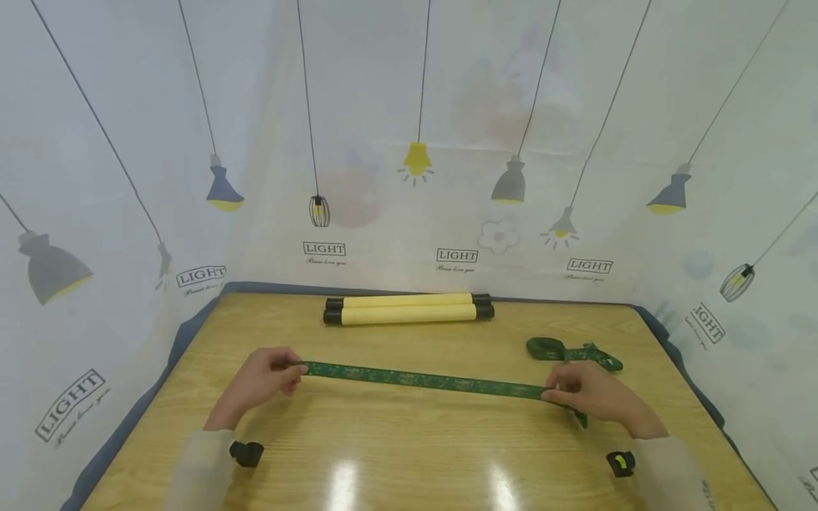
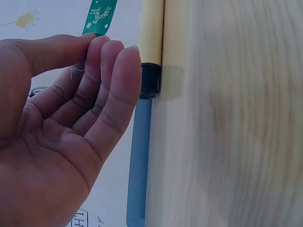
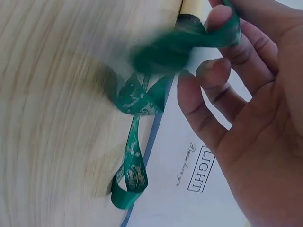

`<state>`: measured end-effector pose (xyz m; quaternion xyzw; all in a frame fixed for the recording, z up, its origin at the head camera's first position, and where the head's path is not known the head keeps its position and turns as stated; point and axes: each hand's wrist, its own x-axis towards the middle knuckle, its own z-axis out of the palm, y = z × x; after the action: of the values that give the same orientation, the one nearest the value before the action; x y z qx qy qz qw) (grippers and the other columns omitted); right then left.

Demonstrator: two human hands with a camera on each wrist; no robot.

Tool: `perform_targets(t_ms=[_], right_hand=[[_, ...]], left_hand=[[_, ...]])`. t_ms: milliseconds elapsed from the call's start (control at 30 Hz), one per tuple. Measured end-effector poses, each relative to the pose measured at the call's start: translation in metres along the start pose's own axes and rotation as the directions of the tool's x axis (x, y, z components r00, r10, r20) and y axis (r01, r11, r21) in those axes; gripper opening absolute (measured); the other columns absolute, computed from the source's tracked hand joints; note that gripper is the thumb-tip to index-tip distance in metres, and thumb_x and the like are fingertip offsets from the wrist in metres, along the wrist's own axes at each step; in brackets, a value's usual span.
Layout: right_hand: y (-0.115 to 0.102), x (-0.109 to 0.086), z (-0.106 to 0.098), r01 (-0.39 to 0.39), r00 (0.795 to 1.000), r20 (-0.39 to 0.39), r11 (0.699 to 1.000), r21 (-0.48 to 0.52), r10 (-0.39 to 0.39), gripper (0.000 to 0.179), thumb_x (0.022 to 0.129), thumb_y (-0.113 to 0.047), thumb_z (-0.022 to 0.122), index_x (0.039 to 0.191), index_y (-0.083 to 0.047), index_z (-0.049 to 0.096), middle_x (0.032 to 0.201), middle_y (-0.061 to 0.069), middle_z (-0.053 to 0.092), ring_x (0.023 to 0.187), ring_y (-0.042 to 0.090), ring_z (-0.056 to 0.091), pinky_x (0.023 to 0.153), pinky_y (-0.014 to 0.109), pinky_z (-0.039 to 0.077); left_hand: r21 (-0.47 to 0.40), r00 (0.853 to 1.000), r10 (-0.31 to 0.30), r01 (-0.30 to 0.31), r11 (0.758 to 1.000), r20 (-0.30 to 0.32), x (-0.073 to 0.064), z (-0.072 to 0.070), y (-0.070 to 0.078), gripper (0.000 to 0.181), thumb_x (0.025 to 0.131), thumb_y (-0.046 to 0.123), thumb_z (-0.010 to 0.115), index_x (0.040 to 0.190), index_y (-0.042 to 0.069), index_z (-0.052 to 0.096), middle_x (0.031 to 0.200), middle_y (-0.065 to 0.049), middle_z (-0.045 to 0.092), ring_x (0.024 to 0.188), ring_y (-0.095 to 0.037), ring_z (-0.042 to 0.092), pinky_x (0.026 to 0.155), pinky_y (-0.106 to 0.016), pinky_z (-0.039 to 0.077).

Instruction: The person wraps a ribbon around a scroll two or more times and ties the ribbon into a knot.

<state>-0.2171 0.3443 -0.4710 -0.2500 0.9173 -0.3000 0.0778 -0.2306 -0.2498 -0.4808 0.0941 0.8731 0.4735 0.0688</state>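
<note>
A green ribbon (image 1: pixel 409 378) with a pale printed pattern stretches nearly straight between my two hands, above the wooden table. My left hand (image 1: pixel 265 380) pinches its end between thumb and fingertips; in the left wrist view frayed threads poke out below the thumb of that hand (image 2: pixel 71 104). At the other side my right hand (image 1: pixel 591 390) pinches the ribbon between thumb and index finger. Beyond that grip the loose ribbon (image 3: pixel 135 165) trails in loops and twists on the table, partly blurred in the right wrist view. A coiled part (image 1: pixel 545 348) lies just behind the right hand.
Two pale yellow rolls (image 1: pixel 409 313) with black ends lie side by side near the table's back edge. The wooden table (image 1: pixel 396 454) has a blue border along its edges. A white sheet (image 1: pixel 377 262) printed with lamps hangs around the back and sides.
</note>
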Motion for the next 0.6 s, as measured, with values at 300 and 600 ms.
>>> perform_targets(t_ms=[300,600], right_hand=[[0.018,-0.003,-0.002,-0.037,0.999,-0.012,0.998,-0.044,0.036,0.015,0.098,-0.039,0.069,0.089,-0.028,0.073,0.085,-0.013,0.069,0.068,-0.002,0.053,0.063,0.024,0.046],[0.031,-0.001,0.007,-0.074,0.997,0.006,0.997,-0.036,0.074,0.020,0.096,-0.041,0.071,0.083,-0.026,0.071,0.076,-0.011,0.065,0.060,0.001,0.048,0.058,0.024,0.042]], left_hand=[[0.078,0.997,-0.071,0.069,0.995,0.023,-0.009,-0.010,-0.015,0.020,0.100,0.021,0.068,0.095,0.001,0.069,0.072,-0.008,0.065,0.062,-0.019,0.059,0.058,-0.031,0.051],[0.122,0.981,-0.190,0.185,0.975,0.031,-0.015,-0.012,-0.021,0.017,0.098,0.016,0.067,0.092,0.000,0.071,0.067,-0.007,0.064,0.059,-0.018,0.058,0.057,-0.032,0.051]])
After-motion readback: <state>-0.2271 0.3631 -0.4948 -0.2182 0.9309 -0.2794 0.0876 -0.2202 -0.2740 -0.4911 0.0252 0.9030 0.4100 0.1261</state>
